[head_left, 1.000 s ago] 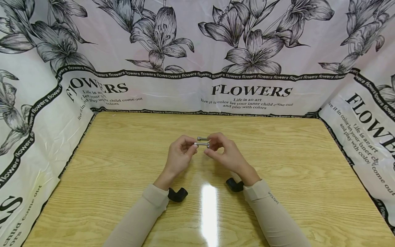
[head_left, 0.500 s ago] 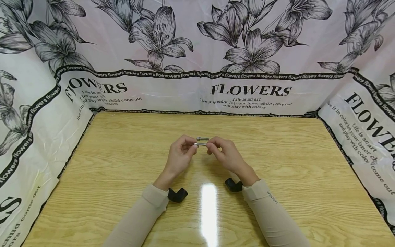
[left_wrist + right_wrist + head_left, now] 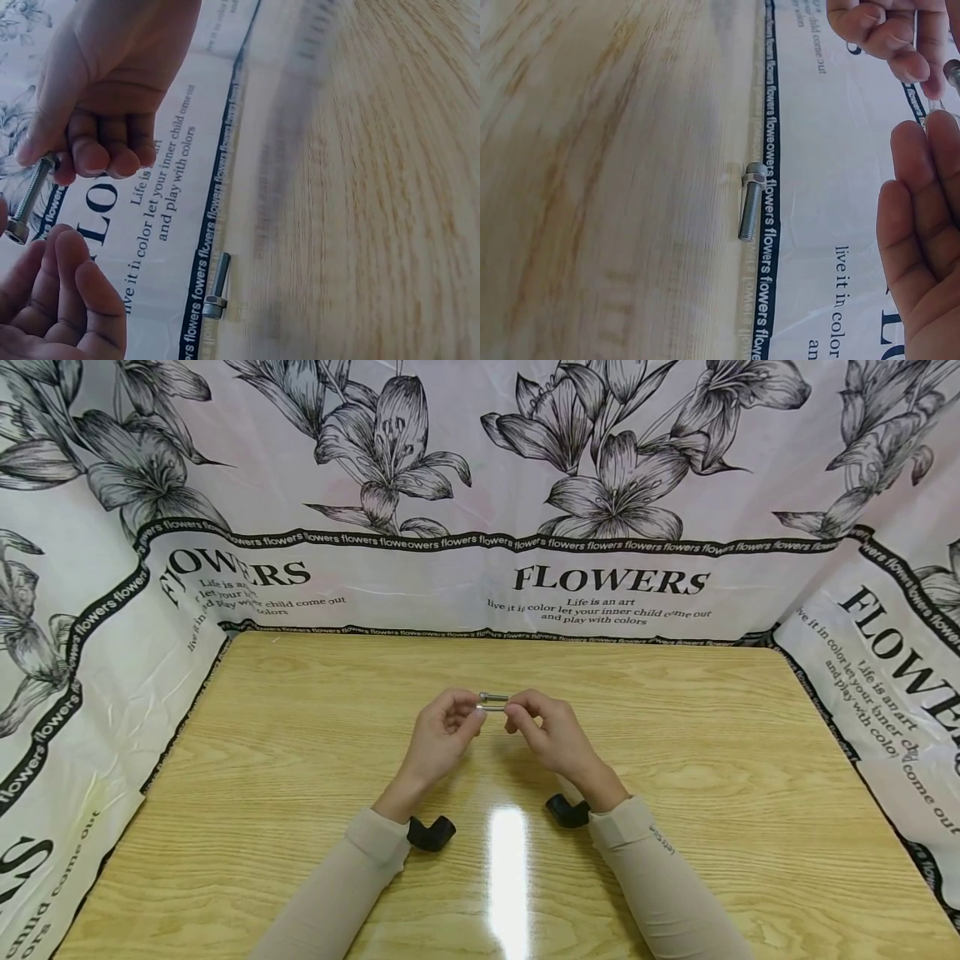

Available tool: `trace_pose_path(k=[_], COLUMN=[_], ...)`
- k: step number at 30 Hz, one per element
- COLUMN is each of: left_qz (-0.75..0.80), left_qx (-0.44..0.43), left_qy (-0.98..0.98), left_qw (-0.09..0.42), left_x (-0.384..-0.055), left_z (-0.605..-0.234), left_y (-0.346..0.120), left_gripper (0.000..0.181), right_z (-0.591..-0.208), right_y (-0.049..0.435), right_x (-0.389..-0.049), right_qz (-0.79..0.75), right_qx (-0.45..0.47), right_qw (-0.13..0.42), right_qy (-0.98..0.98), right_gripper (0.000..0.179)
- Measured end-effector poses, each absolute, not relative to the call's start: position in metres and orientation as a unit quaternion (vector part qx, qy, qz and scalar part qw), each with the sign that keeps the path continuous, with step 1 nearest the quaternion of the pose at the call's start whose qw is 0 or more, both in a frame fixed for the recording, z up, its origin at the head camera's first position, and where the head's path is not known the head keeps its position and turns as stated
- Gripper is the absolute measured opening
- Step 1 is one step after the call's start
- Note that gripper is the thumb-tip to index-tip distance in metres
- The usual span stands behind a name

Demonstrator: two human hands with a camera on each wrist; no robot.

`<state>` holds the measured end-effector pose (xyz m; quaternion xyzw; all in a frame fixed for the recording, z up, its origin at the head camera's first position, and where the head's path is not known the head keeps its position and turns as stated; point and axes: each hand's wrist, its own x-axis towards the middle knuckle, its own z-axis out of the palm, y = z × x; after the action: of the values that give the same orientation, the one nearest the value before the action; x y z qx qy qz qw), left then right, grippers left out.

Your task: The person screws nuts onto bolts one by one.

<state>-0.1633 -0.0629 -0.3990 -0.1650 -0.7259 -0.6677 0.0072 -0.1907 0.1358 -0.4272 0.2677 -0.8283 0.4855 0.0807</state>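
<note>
Wood-grain table (image 3: 300,760), boxed in by a floral sheet (image 3: 450,589) from 9 round to 3 o'clock. I'm watching the feeds remotely: two beige sleeves enter at 7 and 5.

Mid-table, a socket-head bolt (image 3: 31,195) lies roughly level between the hands. Left hand (image 3: 440,731): narrow pinch at the head end. Right hand (image 3: 553,735): thumb and forefinger close on the threaded end, where I make out what looks like a nut (image 3: 54,160), mostly hidden. I judge it's held at both ends to stop the slim round shank swinging or rolling, leaving the middle thread in sight.

At 12 o'clock from it, just beyond the fingers, a second socket-head bolt (image 3: 751,208) rests on the table near its far edge, a hex nut (image 3: 754,179) up by its head. Both heads point to 9 in my head view; likely set close for easy reach.

Writing: "FLOWERS" large at 10 and between 1 and 2; under the latter, "Life is an art / live it in color let your inner child come out and play with colors." Border strip (image 3: 487,540) repeats "flowers". Right sleeve (image 3: 667,877) has small lettering, too small for me to read. No brand found on either bolt.
</note>
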Motion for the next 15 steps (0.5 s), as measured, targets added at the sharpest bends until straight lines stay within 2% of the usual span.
trace_pose_path(k=[6, 15], left_qz=[-0.668, -0.666], left_qx=[-0.163, -0.175], left_qy=[-0.726, -0.724], left_qw=[0.001, 0.030], left_x=[-0.167, -0.178], left_z=[-0.407, -0.431], left_y=[-0.063, -0.065], left_gripper=[0.015, 0.013], right_z=[-0.426, -0.421], right_y=[0.135, 0.133], right_x=[-0.190, -0.188], right_qz=[0.490, 0.489], right_qx=[0.265, 0.242], right_qw=[0.077, 0.041], right_qy=[-0.827, -0.837], right_gripper=[0.014, 0.023])
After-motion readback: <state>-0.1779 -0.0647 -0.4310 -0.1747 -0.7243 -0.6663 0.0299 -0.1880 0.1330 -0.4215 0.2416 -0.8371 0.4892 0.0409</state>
